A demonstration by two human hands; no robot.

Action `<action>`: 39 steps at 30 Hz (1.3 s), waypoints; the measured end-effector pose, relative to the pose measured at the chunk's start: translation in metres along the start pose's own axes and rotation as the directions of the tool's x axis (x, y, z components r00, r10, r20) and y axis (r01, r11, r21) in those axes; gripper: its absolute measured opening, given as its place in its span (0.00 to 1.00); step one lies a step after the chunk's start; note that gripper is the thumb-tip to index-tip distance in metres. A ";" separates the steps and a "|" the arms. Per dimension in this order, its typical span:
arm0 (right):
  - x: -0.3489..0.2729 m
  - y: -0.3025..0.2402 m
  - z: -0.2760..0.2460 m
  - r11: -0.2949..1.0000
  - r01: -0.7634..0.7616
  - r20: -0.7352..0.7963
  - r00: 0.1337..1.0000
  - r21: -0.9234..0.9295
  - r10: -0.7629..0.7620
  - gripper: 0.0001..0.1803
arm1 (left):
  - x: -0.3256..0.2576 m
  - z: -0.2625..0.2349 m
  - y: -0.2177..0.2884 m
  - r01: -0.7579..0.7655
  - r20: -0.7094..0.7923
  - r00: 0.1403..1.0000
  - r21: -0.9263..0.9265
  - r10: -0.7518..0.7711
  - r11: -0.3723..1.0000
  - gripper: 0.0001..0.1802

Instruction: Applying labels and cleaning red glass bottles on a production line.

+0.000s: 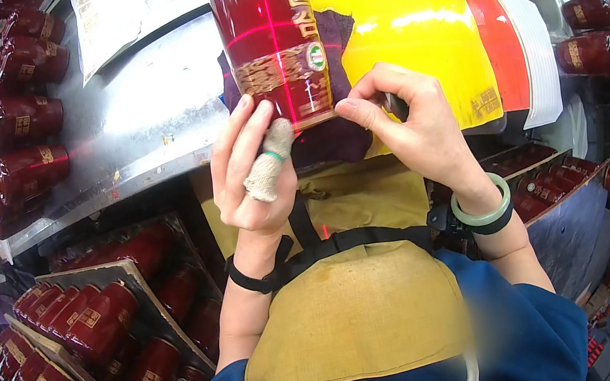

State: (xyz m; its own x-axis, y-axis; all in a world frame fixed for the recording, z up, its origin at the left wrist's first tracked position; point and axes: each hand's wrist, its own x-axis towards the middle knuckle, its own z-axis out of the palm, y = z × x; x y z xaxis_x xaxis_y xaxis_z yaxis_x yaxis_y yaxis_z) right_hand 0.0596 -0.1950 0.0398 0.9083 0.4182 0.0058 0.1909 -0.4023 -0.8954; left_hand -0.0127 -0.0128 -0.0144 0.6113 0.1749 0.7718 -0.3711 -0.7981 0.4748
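A glossy dark red jar (pixel 243 15) with gold lettering and a gold band lies on a dark purple cloth (pixel 334 28), its base toward me. Thin red light lines cross on its surface. My left hand (pixel 249 171) has its fingers stretched out, the tips against the jar's lower left edge; one digit wears a knitted cloth cover (pixel 266 177) with a green band. At the jar's lower right edge, my right hand (pixel 413 112) has thumb and forefinger pinched together. Whatever sits between them, if anything, is too small to tell. A dark shape shows behind its curled fingers.
Beside the jar lies a bright yellow sheet (pixel 403 4), with a red sheet (pixel 497 37) further right. White papers (pixel 138 12) lie on the metal table (pixel 138 109). Similar jars (pixel 26 116) line the left, and wooden crates (pixel 128 289) of jars stand below on both sides.
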 end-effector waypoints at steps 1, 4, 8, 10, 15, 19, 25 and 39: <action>0.000 0.000 0.001 1.000 -0.006 0.001 1.000 0.010 0.006 0.11 | -0.003 -0.001 -0.002 0.075 -0.022 0.997 -0.036 -0.076 0.997 0.21; 0.001 0.002 0.002 0.999 -0.018 0.006 1.000 0.037 0.018 0.11 | -0.006 -0.002 -0.004 0.056 -0.003 0.998 -0.030 -0.056 0.998 0.22; 0.000 -0.002 -0.002 1.000 -0.007 0.005 1.000 0.023 0.006 0.12 | -0.005 -0.004 -0.003 0.004 -0.001 1.000 0.042 -0.004 0.999 0.23; 0.001 -0.001 -0.002 1.000 -0.015 0.010 1.000 0.018 0.014 0.11 | -0.010 -0.004 0.000 0.053 -0.003 0.999 0.062 -0.052 0.997 0.23; 0.001 0.001 0.000 0.999 -0.045 0.022 0.999 0.022 0.044 0.11 | -0.006 0.000 0.003 -0.022 -0.007 1.000 0.112 0.023 0.993 0.23; 0.000 0.005 0.001 1.000 -0.010 0.008 1.000 0.015 0.010 0.11 | -0.002 0.002 0.006 -0.030 0.047 0.999 0.067 0.027 0.997 0.27; -0.003 -0.012 0.000 0.994 0.094 0.013 0.995 0.059 -0.095 0.10 | -0.018 0.004 -0.008 0.154 -0.030 0.986 -0.202 -0.164 0.967 0.27; -0.001 -0.001 0.000 0.995 0.088 -0.001 0.996 -0.043 -0.089 0.10 | -0.014 -0.001 -0.004 0.083 -0.021 0.996 -0.049 -0.084 0.995 0.31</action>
State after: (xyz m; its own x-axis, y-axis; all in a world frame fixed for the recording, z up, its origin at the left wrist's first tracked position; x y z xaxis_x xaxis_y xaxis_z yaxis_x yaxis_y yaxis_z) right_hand 0.0581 -0.1951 0.0411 0.8884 0.4510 0.0856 0.2861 -0.3980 -0.8716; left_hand -0.0205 -0.0118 -0.0269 0.6255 0.2535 0.7379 -0.3527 -0.7517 0.5572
